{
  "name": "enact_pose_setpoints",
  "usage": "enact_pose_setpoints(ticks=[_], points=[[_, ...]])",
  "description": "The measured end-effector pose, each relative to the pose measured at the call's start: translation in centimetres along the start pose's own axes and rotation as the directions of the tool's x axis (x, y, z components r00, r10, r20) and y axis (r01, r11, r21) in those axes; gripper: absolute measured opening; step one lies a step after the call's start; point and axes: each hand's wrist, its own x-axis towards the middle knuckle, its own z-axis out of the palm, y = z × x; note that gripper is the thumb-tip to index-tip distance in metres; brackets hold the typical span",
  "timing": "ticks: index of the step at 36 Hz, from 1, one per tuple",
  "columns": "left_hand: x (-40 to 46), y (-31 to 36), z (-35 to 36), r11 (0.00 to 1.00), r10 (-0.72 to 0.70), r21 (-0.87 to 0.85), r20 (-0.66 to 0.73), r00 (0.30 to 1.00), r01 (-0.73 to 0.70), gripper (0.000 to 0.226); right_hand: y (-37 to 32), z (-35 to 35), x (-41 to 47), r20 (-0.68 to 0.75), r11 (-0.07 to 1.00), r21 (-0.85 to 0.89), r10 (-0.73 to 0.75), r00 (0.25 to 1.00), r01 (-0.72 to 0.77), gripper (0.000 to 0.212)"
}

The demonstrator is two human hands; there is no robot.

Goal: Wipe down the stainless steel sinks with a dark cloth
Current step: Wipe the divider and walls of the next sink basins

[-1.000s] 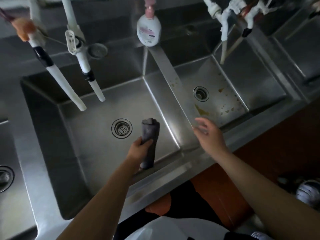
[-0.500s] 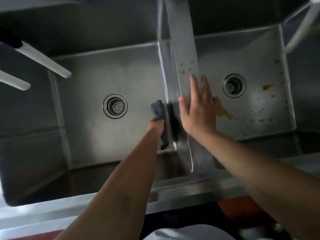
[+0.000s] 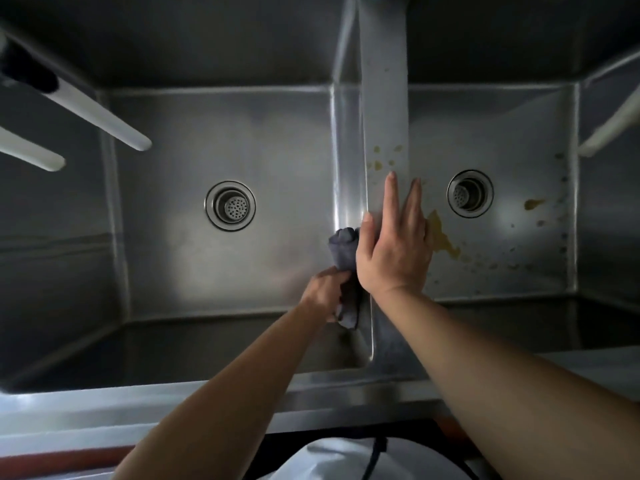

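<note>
Dark cloth (image 3: 343,252) gripped upright in left hand (image 3: 325,292); right hand (image 3: 394,251) flat, fingers straight, on divider (image 3: 382,109).

Both forearms are bare from the lower edge of the view to the wrists; no sleeve, watch, bracelet or glove is visible. The left hand (image 3: 323,291) and the right hand (image 3: 394,252) are bare, with no rings to be seen. The right hand's fingers (image 3: 392,195) are long and slender, with short nails. At the bottom centre, the person's torso appears as a white garment (image 3: 332,460) with a rounded upper outline. A thin black cord (image 3: 375,457) runs down across the garment's right part. Lighting is dim, so finer detail cannot be told.
</note>
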Motion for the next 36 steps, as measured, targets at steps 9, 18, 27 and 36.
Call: enact_pose_setpoints(ticks=[9,18,27,36], points=[[1.8,-0.3,-0.3,0.982,0.020,-0.189,0.039,0.999,-0.012,0.042,0.2,0.5,0.3,-0.053,0.999,-0.035,-0.018,0.998,0.016,0.061],[7.1,0.5,0.2,0.991,0.055,-0.104,-0.242,0.969,-0.082,0.045,0.1,0.3,0.4,-0.060,0.999,-0.028,-0.022,0.998,0.021,0.061],[11.5,10.6,-0.8,0.944,0.182,-0.203,-0.329,0.927,-0.258,0.039,0.3,0.3,0.5,-0.062,0.999,-0.024,-0.029,0.998,0.028,0.060],[6.0,14.0,1.1,0.929,0.342,-0.057,-0.240,0.908,-0.365,0.016,0.2,0.0,0.5,-0.035,0.999,0.013,-0.029,0.999,0.029,0.061]])
